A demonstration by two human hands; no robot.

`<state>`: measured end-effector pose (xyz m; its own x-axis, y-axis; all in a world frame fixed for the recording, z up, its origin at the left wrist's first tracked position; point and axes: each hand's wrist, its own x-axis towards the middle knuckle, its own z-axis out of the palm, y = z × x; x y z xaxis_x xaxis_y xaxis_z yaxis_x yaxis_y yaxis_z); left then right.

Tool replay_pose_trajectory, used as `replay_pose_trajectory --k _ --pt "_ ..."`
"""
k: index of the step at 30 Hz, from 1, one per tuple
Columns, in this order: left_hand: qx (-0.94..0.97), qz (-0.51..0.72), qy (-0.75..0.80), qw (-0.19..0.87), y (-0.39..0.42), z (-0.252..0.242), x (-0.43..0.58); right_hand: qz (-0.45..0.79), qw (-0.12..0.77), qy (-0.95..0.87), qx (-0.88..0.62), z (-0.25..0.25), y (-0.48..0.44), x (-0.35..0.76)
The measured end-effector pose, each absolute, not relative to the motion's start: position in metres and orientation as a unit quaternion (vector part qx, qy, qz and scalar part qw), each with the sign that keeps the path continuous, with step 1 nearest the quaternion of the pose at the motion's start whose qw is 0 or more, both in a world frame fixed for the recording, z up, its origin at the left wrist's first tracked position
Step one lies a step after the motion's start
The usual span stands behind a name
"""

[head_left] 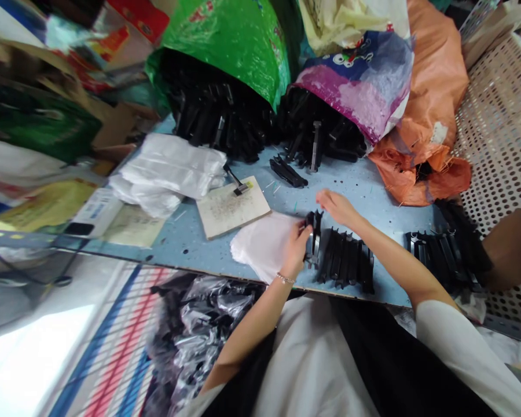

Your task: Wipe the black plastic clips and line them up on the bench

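My left hand (294, 252) is closed around a small bunch of slender black pieces with shiny metal strips (314, 234), held upright at the table's front edge. My right hand (336, 207) hovers just above and to the right of them, fingers loosely bent and apart, slightly blurred; nothing shows in it. A row of similar black pieces (347, 260) lies beneath my right forearm. Under my left hand spreads a white plastic bag (263, 243). One loose black piece (288, 172) rests farther back.
Heaps of black pieces spill from a green sack (230, 40) and a purple-blue sack (360, 81). An orange sack (434, 92) and a perforated basket (499, 110) stand right. Left are a notepad (232, 211), stacked white bags (169, 168) and another row of pieces (447, 255) far right.
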<state>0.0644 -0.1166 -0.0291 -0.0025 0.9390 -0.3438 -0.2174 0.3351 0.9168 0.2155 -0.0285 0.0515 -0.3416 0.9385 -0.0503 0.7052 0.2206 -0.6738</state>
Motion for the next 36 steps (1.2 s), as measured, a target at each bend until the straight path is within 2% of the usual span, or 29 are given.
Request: replay_pose_trajectory --k 3,6,10,14,19,21,24,26,27,29,31,33,36 --pt "0.515 0.420 0.565 0.490 -0.134 -0.052 0.069 0.253 0.220 -0.673 -0.659 0.040 0.044 0.198" --pt "0.628 0.401 0.554 0.371 -0.143 -0.064 0.078 0.218 0.212 -0.598 -0.742 0.023 0.103 0.185" --pt "0.672 0.387 0.537 0.331 -0.145 -0.068 0.081 0.250 0.182 -0.578 -0.755 0.013 0.139 0.193" --pt "0.601 0.418 0.521 0.440 -0.141 -0.060 0.070 0.303 0.198 -0.577 -0.732 0.022 0.130 0.213" --pt "0.368 0.525 0.428 0.637 -0.110 -0.022 0.065 0.571 0.285 -0.513 -0.574 0.034 0.030 0.227" --pt "0.311 0.539 0.366 0.692 -0.096 0.001 0.068 0.619 0.242 -0.551 -0.505 0.038 -0.025 0.230" --pt "0.299 0.508 0.339 0.733 -0.089 0.030 0.072 0.630 0.168 -0.617 -0.440 0.050 -0.087 0.242" --pt "0.305 0.488 0.353 0.738 -0.095 0.042 0.072 0.577 0.195 -0.643 -0.464 0.061 -0.104 0.253" --pt "0.304 0.484 0.358 0.738 -0.100 0.046 0.073 0.512 0.232 -0.666 -0.490 0.066 -0.106 0.257" --pt "0.289 0.476 0.359 0.749 -0.113 0.049 0.077 0.326 0.300 -0.727 -0.525 0.074 -0.101 0.263" --pt "0.271 0.460 0.346 0.771 -0.124 0.049 0.082 0.164 0.309 -0.787 -0.508 0.076 -0.090 0.263" --pt "0.256 0.450 0.341 0.785 -0.130 0.047 0.086 0.107 0.275 -0.829 -0.475 0.074 -0.081 0.258" --pt "0.234 0.455 0.371 0.775 -0.130 0.043 0.084 0.126 0.241 -0.843 -0.464 0.067 -0.081 0.246"
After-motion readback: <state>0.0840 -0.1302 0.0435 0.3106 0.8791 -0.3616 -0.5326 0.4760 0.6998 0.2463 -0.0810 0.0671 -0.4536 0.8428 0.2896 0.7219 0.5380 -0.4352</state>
